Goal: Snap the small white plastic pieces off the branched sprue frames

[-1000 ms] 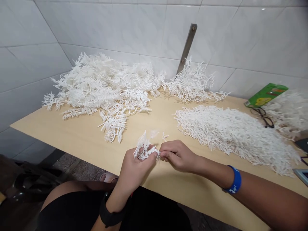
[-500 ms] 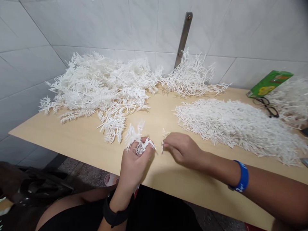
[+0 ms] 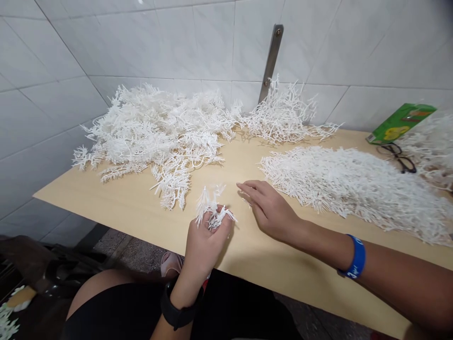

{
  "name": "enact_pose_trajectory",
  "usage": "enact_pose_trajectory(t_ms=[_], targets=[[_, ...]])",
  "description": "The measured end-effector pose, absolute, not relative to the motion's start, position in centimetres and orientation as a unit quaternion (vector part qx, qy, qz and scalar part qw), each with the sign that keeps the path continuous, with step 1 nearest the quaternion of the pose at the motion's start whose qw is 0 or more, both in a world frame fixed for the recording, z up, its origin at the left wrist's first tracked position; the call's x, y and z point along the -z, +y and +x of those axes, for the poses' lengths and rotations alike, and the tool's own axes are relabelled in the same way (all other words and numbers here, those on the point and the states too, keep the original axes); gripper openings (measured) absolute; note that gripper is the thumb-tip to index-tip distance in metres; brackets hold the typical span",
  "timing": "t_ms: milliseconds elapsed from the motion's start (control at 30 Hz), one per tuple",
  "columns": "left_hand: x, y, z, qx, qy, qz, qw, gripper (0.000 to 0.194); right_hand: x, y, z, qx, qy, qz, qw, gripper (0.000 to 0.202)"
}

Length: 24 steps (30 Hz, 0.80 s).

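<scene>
My left hand (image 3: 208, 238) is closed around a clump of white branched plastic sprigs (image 3: 212, 212), whose thin tips stick out above the thumb and fingers. To its right, my right hand (image 3: 271, 208) is held just over the table with fingers stretched out and nothing visible in it. Under its fingers lies a small white sprig piece (image 3: 247, 203), partly hidden by the hand. A long heap of short white pieces (image 3: 354, 184) spreads beyond my right hand. Larger tangled white sprigs (image 3: 152, 127) are piled at the far left, a few of them reaching toward my left hand.
A smaller tangle of white stems (image 3: 283, 115) rests against the tiled wall near a metal bracket (image 3: 272, 61). At the right stand a green box (image 3: 399, 123) and dark-framed glasses (image 3: 398, 156), beside another white pile (image 3: 432, 148). The tan tabletop (image 3: 141, 208) ends near my lap.
My right hand has released a small white piece and its fingers have straightened. My left hand still grips its clump. The view has shifted slightly, moving the scene rightward.
</scene>
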State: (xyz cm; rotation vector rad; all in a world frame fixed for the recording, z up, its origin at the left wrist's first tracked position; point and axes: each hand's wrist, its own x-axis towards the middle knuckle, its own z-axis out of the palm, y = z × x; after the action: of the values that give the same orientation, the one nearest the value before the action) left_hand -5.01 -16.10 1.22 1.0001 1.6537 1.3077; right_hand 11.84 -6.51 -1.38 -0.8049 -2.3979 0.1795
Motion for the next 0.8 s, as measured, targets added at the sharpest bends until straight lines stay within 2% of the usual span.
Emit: enact_pose_trajectory(t_ms=[100, 167, 300, 467, 800], targets=[[-0.9, -16.2, -5.1, -0.501, 0.655, 0.414, 0.386, 0.023, 0.9, -7.1, 11.8, -0.156, -0.891, -0.250, 0.346, 0.024], [-0.6, -16.3, -5.2, -0.492, 0.652, 0.439, 0.373, 0.022, 0.5, -7.4, 11.8, -0.219, -0.892, -0.229, 0.323, 0.017], [-0.1, -16.4, -5.4, -0.443, 0.658, 0.513, 0.326, 0.022, 0.3, -7.5, 11.9, -0.287, -0.907, -0.184, 0.249, 0.027], [-0.2, -16.3, -5.5, -0.341, 0.687, 0.576, 0.283, 0.022, 0.6, -7.0, 11.7, -0.267, -0.925, -0.145, 0.225, 0.035], [-1.0, -16.5, -5.7, -0.420, 0.661, 0.491, 0.381, 0.029, 0.5, -7.0, 11.7, -0.322, -0.904, -0.130, 0.248, 0.036]])
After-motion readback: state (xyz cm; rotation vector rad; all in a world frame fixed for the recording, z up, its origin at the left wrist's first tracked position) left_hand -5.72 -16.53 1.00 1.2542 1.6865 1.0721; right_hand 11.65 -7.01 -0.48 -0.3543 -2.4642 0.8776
